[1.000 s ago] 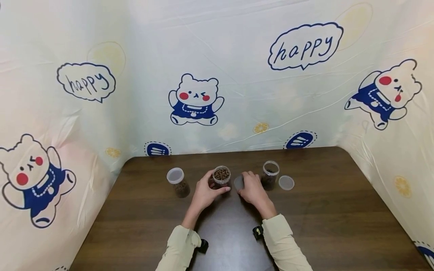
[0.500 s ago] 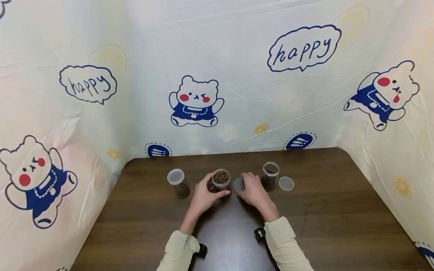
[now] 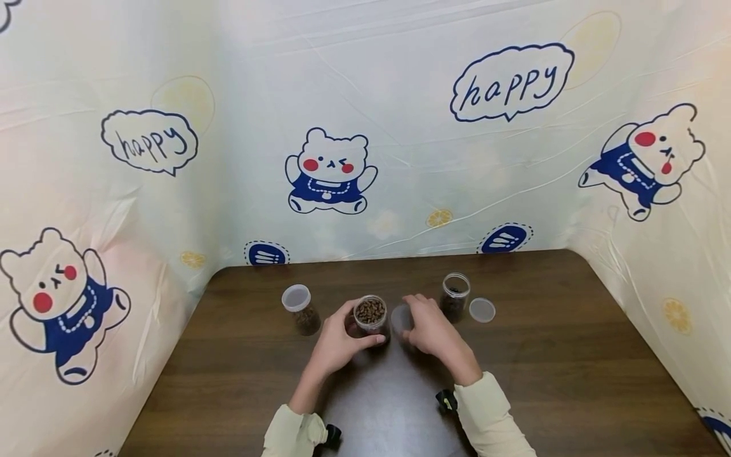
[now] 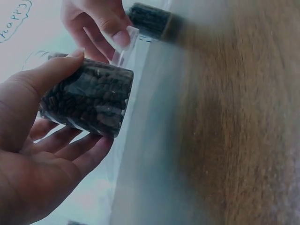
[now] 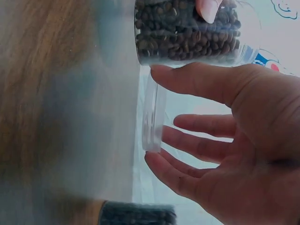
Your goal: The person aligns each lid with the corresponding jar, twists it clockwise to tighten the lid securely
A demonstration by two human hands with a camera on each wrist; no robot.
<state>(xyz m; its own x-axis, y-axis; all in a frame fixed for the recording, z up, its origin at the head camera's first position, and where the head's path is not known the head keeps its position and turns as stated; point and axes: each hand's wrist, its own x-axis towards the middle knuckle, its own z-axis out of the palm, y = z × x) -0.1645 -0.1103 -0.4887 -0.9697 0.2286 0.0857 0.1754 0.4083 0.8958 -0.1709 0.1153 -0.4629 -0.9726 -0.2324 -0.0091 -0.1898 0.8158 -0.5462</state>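
Observation:
My left hand (image 3: pixel 337 343) grips a clear open jar (image 3: pixel 370 322) of brown beans (image 3: pixel 370 310), thumb on the near side. In the left wrist view the fingers curl under that jar (image 4: pixel 89 96). Just right of it, my right hand (image 3: pixel 432 327) holds a round translucent lid (image 3: pixel 400 320) by its edge. From the right wrist, the thumb is at one side of the lid (image 5: pixel 153 117) and a fingertip at the opposite side, with the bean jar (image 5: pixel 187 35) close beside the thumb. The right hand partly covers the lid in the head view.
Left of my hands stands a lidded jar (image 3: pixel 301 311) of dark contents. To the right is an uncapped jar (image 3: pixel 454 298), partly filled, with a loose lid (image 3: pixel 482 310) lying beside it. The brown wooden table (image 3: pixel 542 368) ends at a printed cloth backdrop (image 3: pixel 411 158).
My left hand has drawn the bean jar toward me. The right hand and its lid have shifted slightly nearer as well. The other jars and the loose lid stay where they were.

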